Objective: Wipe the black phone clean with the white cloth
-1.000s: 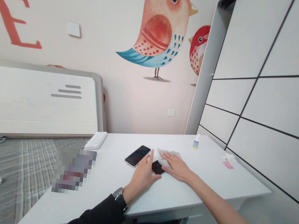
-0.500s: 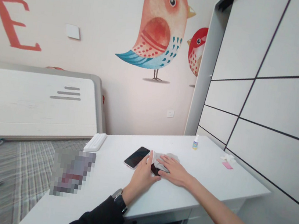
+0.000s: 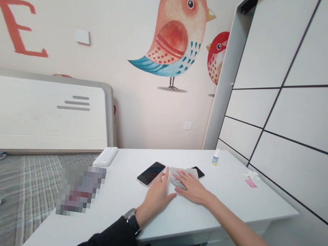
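My right hand [image 3: 190, 186] lies flat with fingers spread on a grey-white cloth or wipe [image 3: 176, 178], pressing it down on the white table. From under the cloth's far right side sticks out the corner of a flat black object [image 3: 199, 172]; the rest of it is covered. My left hand [image 3: 158, 193] rests just left of the cloth, fingers stretched out and thumb apart. Beside its fingertips lies a dark-screened phone [image 3: 151, 173], face up; whether the fingers touch it or the cloth's edge I cannot tell.
A small white-capped bottle [image 3: 215, 157] stands toward the back right. Near the right edge are a crumpled white tissue [image 3: 252, 175] and a pink slip [image 3: 250, 183]. A white ridged case [image 3: 106, 157] and a pixelated item [image 3: 83, 189] lie at the left. Wardrobe doors [image 3: 311, 119] flank the table.
The black object showed at the cloth's near left before; now it shows at the far right and the near part is covered. Both hands stay almost in place. The view has shifted slightly.
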Available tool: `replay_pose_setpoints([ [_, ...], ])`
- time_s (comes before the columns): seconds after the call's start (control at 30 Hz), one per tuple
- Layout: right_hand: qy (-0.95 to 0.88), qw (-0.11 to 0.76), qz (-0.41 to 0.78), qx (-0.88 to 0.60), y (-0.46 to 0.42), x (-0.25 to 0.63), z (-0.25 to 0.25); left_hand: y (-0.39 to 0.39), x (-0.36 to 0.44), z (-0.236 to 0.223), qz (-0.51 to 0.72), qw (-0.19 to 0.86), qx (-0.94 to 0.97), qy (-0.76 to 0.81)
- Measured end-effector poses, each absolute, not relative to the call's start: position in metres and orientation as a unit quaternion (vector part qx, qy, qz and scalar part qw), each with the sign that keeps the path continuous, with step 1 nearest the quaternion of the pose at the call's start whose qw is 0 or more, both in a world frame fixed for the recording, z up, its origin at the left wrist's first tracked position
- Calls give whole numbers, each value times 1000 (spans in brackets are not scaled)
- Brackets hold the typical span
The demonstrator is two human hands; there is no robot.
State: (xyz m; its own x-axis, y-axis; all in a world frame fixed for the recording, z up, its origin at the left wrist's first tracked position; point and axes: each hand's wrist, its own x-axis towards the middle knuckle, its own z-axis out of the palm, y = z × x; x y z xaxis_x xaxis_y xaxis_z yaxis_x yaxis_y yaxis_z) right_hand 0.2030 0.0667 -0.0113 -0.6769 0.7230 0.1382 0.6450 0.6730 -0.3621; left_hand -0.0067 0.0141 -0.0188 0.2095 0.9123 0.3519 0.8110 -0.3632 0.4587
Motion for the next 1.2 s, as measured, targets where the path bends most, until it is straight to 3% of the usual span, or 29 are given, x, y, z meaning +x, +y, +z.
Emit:
replay_pose_setpoints([
  [0.9, -923, 149, 161, -316, 37, 180, -14, 17, -7, -18, 286, 101, 781, 546],
  [1.2, -890, 153, 132, -409, 81, 216, -17, 8, -2, -7, 264, 85, 774, 569],
])
